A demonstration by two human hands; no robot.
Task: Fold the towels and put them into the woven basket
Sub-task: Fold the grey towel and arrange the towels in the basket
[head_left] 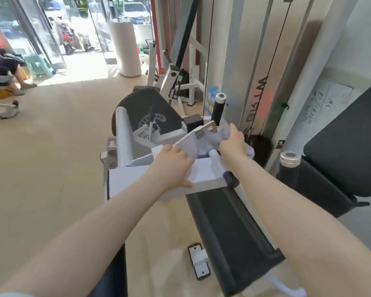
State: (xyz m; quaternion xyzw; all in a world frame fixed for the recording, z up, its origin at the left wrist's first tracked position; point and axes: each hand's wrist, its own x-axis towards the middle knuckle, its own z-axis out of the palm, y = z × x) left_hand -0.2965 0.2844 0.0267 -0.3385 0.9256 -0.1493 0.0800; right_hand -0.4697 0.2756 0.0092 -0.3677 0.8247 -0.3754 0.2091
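Note:
A pale white towel (249, 150) lies bunched on the white frame of a gym machine (124, 181), beside its black-gripped handle (217, 110). My right hand (233, 142) reaches over the towel with its fingers stretched forward, touching the cloth. Most of the towel is hidden under that hand. My left hand (172, 166) rests flat on the machine's white plate just left of the towel, thumb spread, holding nothing.
A black padded bench (229, 236) runs below my arms, and a black seat back (343, 151) stands at the right. The weight stack and cables (257, 99) rise behind the towel. To the left lies beige floor (51, 157), with a seated person (7, 69) at the far left.

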